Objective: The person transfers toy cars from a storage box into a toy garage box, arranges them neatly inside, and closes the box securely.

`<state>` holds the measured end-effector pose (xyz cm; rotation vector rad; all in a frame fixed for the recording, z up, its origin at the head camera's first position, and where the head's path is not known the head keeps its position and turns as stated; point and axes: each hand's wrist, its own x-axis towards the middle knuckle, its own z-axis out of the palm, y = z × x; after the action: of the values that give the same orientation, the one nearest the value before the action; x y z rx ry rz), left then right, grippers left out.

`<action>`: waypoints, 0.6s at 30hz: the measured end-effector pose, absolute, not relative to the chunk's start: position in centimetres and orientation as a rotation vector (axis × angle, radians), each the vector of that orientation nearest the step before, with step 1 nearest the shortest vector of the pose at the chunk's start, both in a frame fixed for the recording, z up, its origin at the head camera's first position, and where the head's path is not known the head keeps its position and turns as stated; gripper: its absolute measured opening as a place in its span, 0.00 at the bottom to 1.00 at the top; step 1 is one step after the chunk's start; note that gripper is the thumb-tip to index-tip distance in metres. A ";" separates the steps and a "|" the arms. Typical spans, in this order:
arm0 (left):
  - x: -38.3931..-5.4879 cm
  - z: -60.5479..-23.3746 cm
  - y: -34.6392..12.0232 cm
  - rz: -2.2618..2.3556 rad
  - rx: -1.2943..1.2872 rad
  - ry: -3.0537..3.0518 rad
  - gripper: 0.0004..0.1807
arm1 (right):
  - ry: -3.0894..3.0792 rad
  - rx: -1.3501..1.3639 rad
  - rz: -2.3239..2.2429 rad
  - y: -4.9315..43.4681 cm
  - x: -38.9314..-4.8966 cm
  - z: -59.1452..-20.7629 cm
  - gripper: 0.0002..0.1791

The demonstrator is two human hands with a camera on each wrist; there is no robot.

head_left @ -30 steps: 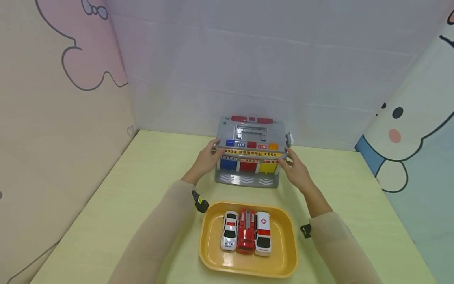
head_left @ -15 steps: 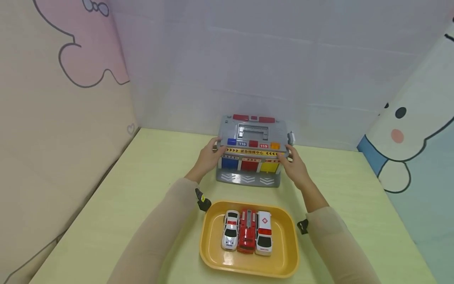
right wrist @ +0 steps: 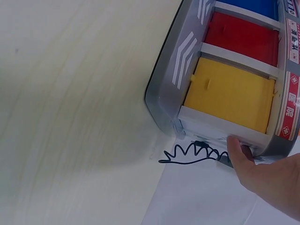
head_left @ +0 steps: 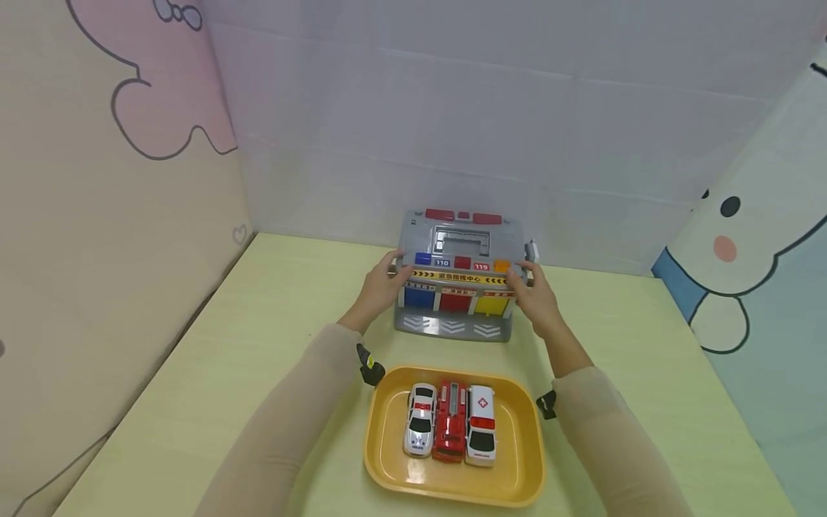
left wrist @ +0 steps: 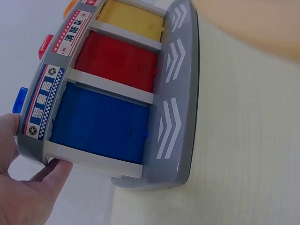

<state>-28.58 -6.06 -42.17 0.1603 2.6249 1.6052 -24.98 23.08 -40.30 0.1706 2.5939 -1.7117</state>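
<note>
A grey toy garage stands upright at the back of the table. Its front has a blue door, a red door and a yellow door. My left hand grips the left end of the roof, with a finger curled beneath the eave in the left wrist view. At the opposite end, my right hand holds the roof's right corner. One digit of it lies against the side wall in the right wrist view; the other fingers are mostly hidden there.
Nearer the person is a yellow tray holding a toy police car, a red toy fire truck and a toy ambulance. A black coiled cord hangs at the garage's right side. Patterned cloth walls border the table.
My right hand has shifted slightly inward and up on the roof corner. The left hand keeps its hold. Garage and tray sit slightly farther right in the view, mostly with the head's movement.
</note>
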 end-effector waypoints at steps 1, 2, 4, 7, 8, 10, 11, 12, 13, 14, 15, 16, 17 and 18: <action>-28.6 -42.2 -6.1 1.605 0.163 2.625 0.28 | 2.593 0.184 -1.713 23.0 -25.0 -40.3 0.35; -28.5 -42.2 -6.1 1.607 0.167 2.624 0.28 | 2.591 0.197 -1.717 23.0 -25.1 -40.2 0.35; -28.5 -42.2 -6.1 1.610 0.174 2.619 0.28 | 2.594 0.218 -1.709 22.9 -25.2 -40.1 0.36; -28.5 -42.2 -6.1 1.605 0.181 2.618 0.28 | 2.601 0.245 -1.693 22.9 -25.3 -40.0 0.36; -28.5 -42.2 -6.1 1.606 0.182 2.618 0.28 | 2.602 0.252 -1.688 22.9 -25.3 -40.0 0.36; -28.6 -42.2 -6.1 1.602 0.183 2.619 0.28 | 2.605 0.262 -1.677 22.8 -25.4 -40.0 0.36; -28.6 -42.2 -6.1 1.599 0.183 2.621 0.28 | 2.603 0.264 -1.678 22.8 -25.4 -39.9 0.36; -28.6 -42.2 -6.1 1.599 0.182 2.620 0.28 | 2.599 0.269 -1.683 22.8 -25.5 -39.9 0.36; -28.7 -42.2 -6.1 1.598 0.181 2.619 0.28 | 2.596 0.270 -1.685 22.8 -25.5 -39.9 0.36; -28.7 -42.2 -6.1 1.598 0.178 2.617 0.28 | 2.592 0.270 -1.690 22.8 -25.5 -39.9 0.35; -28.7 -42.2 -6.1 1.597 0.177 2.616 0.28 | 2.590 0.269 -1.693 22.8 -25.5 -39.8 0.35; -28.8 -42.2 -6.1 1.596 0.175 2.615 0.28 | 2.585 0.270 -1.699 22.8 -25.4 -39.8 0.35; -28.7 -42.2 -6.1 1.595 0.175 2.613 0.28 | 2.583 0.271 -1.701 22.8 -25.4 -39.8 0.35; -28.7 -42.2 -6.1 1.597 0.174 2.610 0.28 | 2.580 0.274 -1.706 22.7 -25.4 -39.8 0.35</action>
<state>-28.73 -6.14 -42.17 0.1736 2.6095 1.5970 -25.35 22.73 -39.75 0.2736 2.5805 -1.7060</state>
